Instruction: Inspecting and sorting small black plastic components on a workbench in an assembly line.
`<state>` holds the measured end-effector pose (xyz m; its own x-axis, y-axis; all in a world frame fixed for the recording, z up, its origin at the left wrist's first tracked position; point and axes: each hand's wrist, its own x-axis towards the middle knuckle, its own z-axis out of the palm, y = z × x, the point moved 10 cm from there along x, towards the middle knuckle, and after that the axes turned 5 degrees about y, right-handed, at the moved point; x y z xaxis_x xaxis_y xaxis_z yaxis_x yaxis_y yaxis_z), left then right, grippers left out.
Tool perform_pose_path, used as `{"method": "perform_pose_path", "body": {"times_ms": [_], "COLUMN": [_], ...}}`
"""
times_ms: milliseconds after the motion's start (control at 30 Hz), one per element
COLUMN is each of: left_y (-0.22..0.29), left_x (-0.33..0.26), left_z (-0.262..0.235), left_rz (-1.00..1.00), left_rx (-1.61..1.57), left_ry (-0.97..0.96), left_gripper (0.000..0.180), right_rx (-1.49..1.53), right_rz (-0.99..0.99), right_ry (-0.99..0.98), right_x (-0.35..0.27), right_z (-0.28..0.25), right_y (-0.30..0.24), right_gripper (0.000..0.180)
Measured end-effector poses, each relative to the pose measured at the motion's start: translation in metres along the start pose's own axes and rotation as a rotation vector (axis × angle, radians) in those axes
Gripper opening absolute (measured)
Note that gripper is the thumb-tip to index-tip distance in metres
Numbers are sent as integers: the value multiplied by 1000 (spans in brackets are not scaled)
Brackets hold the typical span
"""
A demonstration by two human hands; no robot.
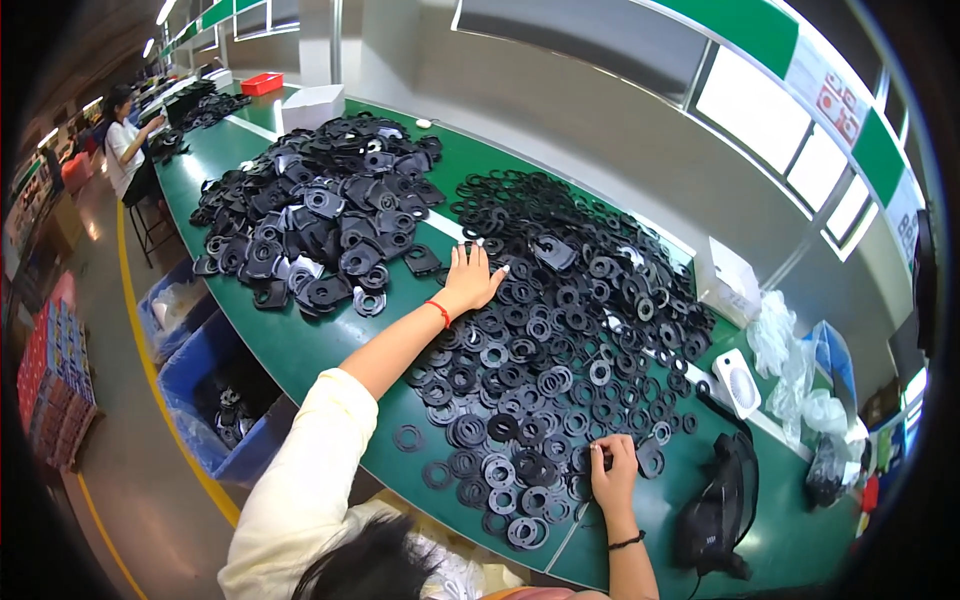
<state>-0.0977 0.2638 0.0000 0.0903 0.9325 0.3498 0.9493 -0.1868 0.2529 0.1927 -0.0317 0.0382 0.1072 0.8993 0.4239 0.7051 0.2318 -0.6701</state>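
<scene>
My left hand (474,282) reaches out over the table with its fingers spread. It rests at the left edge of a broad heap of flat black rings (530,375) and holds nothing that I can see. Nearer to me, my right hand (613,472) is at the near right edge of the same heap. Its fingers are curled, with the thumb against them. Something dark shows at the fingertips, too small to make out. Left of my left hand lies a large pile of black plastic parts with round holes (320,210).
Farther back, smaller black rings (520,205) are heaped. On the right are a white box (727,280), a white fan-like device (737,384), clear plastic bags (795,370) and a black bag (715,510). Blue bins (225,400) stand left below the green table (345,335). Another person (126,150) sits far left.
</scene>
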Motion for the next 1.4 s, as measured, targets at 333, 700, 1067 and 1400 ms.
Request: {"method": "perform_pose_path", "body": {"times_ms": [333,700,1067,1400], "left_y": [17,104,69,98], "left_x": [-11,-212,-267,-240], "left_z": [-12,-143,-113,-84], "left_rz": [76,701,552,531], "left_rx": [-162,-133,-112,-212], "left_ry": [0,-302,-352,-219], "left_gripper": [61,96,103,92], "right_rx": [39,135,-366,-512], "right_rz": [-6,48,-456,-516], "right_ry": [10,60,-468,-70], "right_x": [-1,7,-94,-13], "right_z": [-3,-47,52,22], "right_y": [3,6,-101,-58], "right_gripper": [5,20,66,43]}}
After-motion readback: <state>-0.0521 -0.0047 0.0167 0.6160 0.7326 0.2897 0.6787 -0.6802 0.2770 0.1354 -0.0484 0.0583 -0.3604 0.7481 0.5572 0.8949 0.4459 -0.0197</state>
